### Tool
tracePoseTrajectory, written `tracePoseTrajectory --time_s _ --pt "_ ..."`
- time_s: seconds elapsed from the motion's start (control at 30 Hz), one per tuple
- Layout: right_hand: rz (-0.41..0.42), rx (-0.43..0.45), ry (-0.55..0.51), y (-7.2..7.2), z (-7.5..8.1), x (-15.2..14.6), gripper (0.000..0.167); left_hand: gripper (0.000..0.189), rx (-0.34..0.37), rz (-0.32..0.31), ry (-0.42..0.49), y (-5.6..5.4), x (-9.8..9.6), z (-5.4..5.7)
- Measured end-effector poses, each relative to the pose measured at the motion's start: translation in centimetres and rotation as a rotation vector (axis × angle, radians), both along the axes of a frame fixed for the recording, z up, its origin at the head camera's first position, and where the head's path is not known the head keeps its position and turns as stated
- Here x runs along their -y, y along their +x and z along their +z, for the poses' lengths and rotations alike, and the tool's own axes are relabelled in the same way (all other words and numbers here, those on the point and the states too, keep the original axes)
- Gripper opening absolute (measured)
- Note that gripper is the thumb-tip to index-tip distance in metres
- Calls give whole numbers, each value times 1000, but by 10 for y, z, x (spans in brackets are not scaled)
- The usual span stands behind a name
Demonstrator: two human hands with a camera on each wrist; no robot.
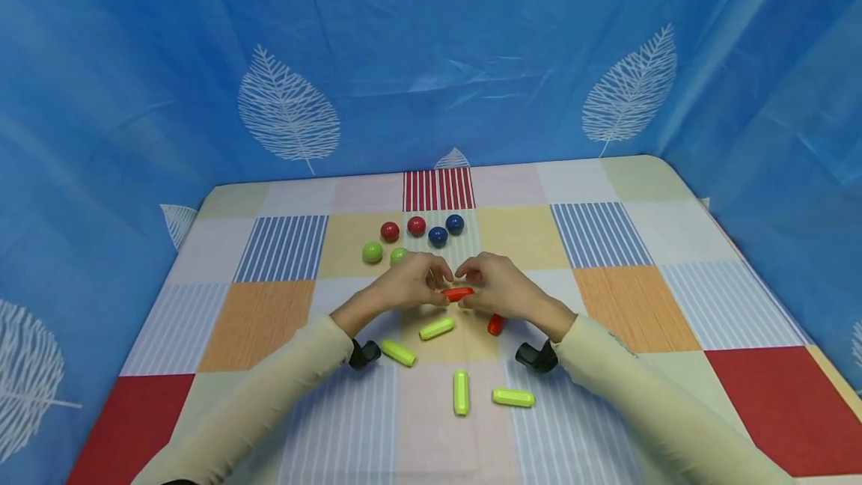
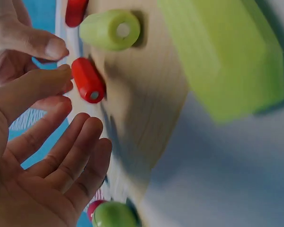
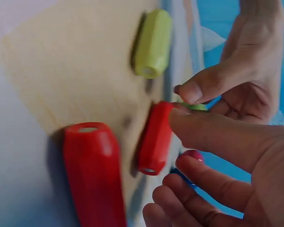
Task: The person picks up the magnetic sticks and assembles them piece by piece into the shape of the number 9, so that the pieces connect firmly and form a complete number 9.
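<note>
A red rod (image 1: 458,294) with a metal disc in its end lies on the cloth between the two hands. My left hand (image 1: 411,283) is at its left side, thumb tip close by the rod and the other fingers spread, as the left wrist view shows. From the right, my right hand (image 1: 501,287) has its thumb right at the rod (image 3: 155,139), fingers loosely bent and apart from it. Neither hand has its fingers closed round the rod. A second red rod (image 1: 495,325) lies just below the right hand.
Several yellow-green rods lie nearer the body, among them one left (image 1: 398,353), one central (image 1: 461,393) and one right (image 1: 513,397). Beyond the hands are red balls (image 1: 416,226), blue balls (image 1: 438,236) and green balls (image 1: 372,251). A blue curtain (image 1: 458,58) hangs behind the patchwork-covered table (image 1: 606,313).
</note>
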State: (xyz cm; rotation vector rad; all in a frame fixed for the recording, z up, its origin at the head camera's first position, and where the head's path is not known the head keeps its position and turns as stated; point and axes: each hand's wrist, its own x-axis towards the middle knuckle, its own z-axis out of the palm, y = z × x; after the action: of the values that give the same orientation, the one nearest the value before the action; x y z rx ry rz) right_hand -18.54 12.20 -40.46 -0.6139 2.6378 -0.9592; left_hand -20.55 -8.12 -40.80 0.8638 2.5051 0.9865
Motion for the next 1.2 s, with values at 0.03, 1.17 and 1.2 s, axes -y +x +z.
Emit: tracePoseTrajectory --time_s 0.03,1.17,1.2 --pt "5 2 0 -1 -1 1 37 27 -5 -5 -10 0 -1 -1" --pt "-15 -46 36 -46 -5 16 18 12 -201 177 -89 -15 -17 -9" --pt "-16 -38 37 -47 -6 16 18 11 -211 168 -108 -15 -17 -9"
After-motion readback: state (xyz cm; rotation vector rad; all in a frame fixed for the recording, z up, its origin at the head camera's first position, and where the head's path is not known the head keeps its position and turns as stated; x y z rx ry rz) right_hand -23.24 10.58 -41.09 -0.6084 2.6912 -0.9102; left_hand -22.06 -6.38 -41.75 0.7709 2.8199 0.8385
